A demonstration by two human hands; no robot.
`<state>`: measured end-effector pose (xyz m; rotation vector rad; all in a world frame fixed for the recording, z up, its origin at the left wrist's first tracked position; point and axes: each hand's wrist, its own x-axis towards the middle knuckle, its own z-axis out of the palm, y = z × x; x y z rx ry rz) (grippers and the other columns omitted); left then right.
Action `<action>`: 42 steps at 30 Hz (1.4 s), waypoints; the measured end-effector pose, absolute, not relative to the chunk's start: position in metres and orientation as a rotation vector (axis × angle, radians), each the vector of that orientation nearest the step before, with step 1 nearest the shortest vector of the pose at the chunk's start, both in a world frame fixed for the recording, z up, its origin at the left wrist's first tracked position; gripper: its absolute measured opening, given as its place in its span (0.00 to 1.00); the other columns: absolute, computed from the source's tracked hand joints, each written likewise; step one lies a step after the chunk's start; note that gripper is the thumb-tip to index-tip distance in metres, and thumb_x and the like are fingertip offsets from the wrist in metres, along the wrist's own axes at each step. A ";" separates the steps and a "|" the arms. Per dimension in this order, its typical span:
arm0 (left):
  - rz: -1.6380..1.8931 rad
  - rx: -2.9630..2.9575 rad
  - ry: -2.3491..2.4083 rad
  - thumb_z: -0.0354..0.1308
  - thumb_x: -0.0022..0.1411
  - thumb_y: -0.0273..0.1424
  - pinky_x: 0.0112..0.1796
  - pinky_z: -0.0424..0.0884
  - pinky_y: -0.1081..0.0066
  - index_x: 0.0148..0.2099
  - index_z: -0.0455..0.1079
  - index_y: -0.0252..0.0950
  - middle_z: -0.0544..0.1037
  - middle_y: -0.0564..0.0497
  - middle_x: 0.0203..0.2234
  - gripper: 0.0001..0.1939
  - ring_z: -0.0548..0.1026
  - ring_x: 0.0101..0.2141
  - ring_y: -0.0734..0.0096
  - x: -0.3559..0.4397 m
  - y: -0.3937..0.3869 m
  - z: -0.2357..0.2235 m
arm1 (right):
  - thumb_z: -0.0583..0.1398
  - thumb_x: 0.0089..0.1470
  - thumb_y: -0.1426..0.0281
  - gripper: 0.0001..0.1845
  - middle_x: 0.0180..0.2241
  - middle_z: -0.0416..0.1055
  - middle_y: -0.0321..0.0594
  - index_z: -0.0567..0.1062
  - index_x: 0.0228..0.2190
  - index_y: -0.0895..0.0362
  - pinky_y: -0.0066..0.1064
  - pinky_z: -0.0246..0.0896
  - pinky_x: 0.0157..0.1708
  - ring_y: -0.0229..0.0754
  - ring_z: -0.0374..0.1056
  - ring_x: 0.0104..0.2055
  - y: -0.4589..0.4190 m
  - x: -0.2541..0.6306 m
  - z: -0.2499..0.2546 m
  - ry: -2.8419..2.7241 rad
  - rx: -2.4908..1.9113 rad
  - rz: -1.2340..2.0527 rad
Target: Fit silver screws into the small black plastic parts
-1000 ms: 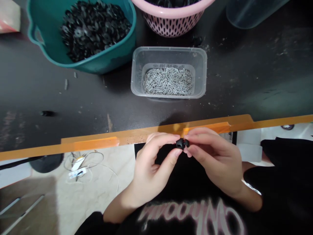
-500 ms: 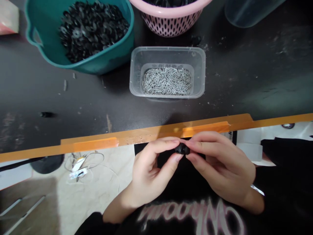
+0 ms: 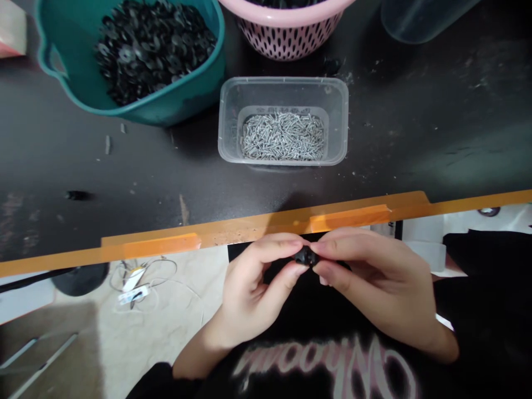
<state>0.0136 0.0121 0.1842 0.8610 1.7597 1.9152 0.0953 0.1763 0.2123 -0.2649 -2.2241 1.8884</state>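
Left hand [image 3: 255,291] and right hand [image 3: 386,285] pinch small black parts [image 3: 306,256], fingertips covering their ends; the pink perforated basket [image 3: 286,18] is cut off on the dark desk [image 3: 399,149], pale floor [image 3: 174,332] below

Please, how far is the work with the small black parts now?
Done: unclear; the pink basket shows only some dark contents. In hand: the left hand and right hand pinch small black parts between them. Left, probably: many black discs in the teal tub, metal pins in the clear container.
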 end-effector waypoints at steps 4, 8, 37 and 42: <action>1.937 0.842 1.715 0.59 0.63 0.15 0.48 0.75 0.76 0.55 0.70 0.37 0.76 0.49 0.46 0.21 0.76 0.47 0.74 0.014 0.011 0.182 | 0.65 0.57 0.75 0.08 0.36 0.78 0.35 0.77 0.39 0.53 0.27 0.72 0.36 0.36 0.74 0.37 0.179 0.096 0.214 -2.236 -0.322 1.971; 1.897 0.817 1.762 0.61 0.62 0.17 0.47 0.73 0.77 0.52 0.70 0.36 0.76 0.50 0.42 0.17 0.76 0.45 0.76 0.015 0.012 0.185 | 0.64 0.58 0.74 0.06 0.37 0.77 0.38 0.77 0.39 0.54 0.26 0.71 0.37 0.38 0.74 0.40 0.182 0.094 0.216 -2.363 -0.314 1.863; 1.843 0.589 1.431 0.54 0.70 0.23 0.39 0.74 0.83 0.55 0.69 0.40 0.76 0.55 0.33 0.13 0.76 0.34 0.84 0.013 0.008 0.187 | 0.67 0.54 0.77 0.06 0.32 0.73 0.33 0.81 0.33 0.53 0.15 0.68 0.19 0.28 0.71 0.24 0.180 0.086 0.190 -1.389 -0.476 2.874; 1.570 0.861 1.831 0.53 0.71 0.23 0.44 0.71 0.86 0.59 0.64 0.39 0.77 0.55 0.36 0.17 0.76 0.38 0.85 0.016 0.004 0.186 | 0.67 0.53 0.79 0.10 0.36 0.73 0.34 0.82 0.33 0.51 0.21 0.73 0.23 0.30 0.73 0.25 0.166 0.096 0.185 -1.450 -0.561 2.669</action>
